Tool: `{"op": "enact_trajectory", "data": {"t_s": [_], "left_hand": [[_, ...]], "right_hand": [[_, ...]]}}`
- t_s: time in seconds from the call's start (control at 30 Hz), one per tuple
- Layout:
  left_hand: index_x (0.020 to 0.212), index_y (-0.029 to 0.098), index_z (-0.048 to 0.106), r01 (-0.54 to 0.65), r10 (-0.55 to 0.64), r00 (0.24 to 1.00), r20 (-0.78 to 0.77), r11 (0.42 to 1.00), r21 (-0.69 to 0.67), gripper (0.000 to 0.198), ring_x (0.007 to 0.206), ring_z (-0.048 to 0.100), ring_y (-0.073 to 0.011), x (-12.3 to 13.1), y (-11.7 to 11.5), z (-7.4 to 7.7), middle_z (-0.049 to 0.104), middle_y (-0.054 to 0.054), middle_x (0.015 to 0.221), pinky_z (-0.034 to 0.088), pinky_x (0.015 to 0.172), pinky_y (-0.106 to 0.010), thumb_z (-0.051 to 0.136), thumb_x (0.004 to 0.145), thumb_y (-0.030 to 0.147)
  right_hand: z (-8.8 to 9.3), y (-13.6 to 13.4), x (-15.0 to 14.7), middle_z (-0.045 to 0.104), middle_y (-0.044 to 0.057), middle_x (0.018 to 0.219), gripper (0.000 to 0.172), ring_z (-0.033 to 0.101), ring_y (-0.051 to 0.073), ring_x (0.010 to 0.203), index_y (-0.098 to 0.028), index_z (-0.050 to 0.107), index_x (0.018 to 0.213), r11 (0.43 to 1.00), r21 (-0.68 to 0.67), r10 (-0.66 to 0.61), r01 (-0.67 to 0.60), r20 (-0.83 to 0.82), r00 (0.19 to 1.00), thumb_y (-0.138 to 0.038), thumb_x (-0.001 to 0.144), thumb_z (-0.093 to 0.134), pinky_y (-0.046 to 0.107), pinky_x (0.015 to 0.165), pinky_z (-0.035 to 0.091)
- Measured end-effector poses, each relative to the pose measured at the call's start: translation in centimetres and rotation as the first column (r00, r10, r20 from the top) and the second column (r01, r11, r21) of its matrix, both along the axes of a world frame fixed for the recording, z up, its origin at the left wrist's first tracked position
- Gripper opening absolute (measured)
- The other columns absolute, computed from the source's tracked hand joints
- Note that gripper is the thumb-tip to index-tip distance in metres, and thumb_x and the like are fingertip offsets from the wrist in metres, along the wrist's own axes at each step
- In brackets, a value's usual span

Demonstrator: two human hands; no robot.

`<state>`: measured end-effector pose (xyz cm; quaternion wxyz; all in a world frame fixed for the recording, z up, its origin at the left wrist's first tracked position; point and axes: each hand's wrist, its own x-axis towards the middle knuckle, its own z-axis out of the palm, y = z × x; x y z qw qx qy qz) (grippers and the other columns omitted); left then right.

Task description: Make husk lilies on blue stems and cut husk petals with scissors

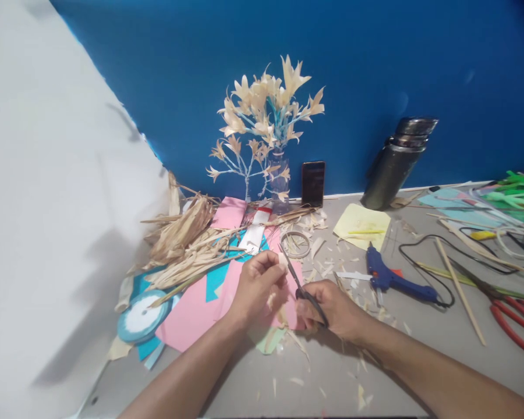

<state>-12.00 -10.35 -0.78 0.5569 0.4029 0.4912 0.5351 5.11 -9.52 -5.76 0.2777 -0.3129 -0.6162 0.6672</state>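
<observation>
In the middle of the head view, my left hand (262,285) is closed in a pinch on a small pale piece of husk (282,259). My right hand (334,305) grips a pair of black-handled scissors (314,305), whose blades point up and left, right beside that piece. Whether the blades touch it cannot be made out. Beneath both hands lie pink paper sheets (187,326) and scattered pale scraps. A roll of tape (295,244) rests just beyond the scissors' tips.
Behind stand husk flowers (262,105) in a clear bottle, a phone (313,183) and a dark flask (395,166). Dried husks (183,233) and a blue ribbon spool (143,314) lie left. To the right are a blue glue gun (397,279) with its cord and red-handled scissors (513,320).
</observation>
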Motion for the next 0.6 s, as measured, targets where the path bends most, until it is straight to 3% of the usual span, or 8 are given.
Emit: {"op": "enact_trajectory", "data": {"t_s": [0.17, 0.6], "left_hand": [[0.068, 0.017, 0.054, 0.038, -0.037, 0.995, 0.093, 0.999, -0.019, 0.020, 0.055, 0.057, -0.0113, 0.30, -0.06, -0.08, 0.062, 0.000, 0.060, 0.047, 0.055, -0.022, 0.073, 0.071, 0.023], [0.067, 0.016, 0.058, 0.003, -0.002, 0.996, 0.090, 1.000, -0.009, 0.021, 0.054, 0.059, -0.0127, 0.01, 0.06, -0.31, 0.065, -0.002, 0.058, 0.047, 0.056, -0.023, 0.077, 0.069, 0.025]], "right_hand": [[-0.19, 0.04, 0.06, 0.061, 0.004, 0.056, 0.059, 0.053, 0.013, 0.047, -0.013, 0.060, 0.060, 1.000, 0.021, -0.007, 0.007, -0.006, 1.000, -0.069, 0.078, 0.069, 0.021, 0.044, 0.040], [-0.49, 0.03, 0.03, 0.061, 0.004, 0.056, 0.062, 0.054, 0.013, 0.047, -0.014, 0.060, 0.061, 1.000, 0.018, -0.008, 0.008, 0.015, 1.000, -0.073, 0.077, 0.067, 0.021, 0.044, 0.040]]}}
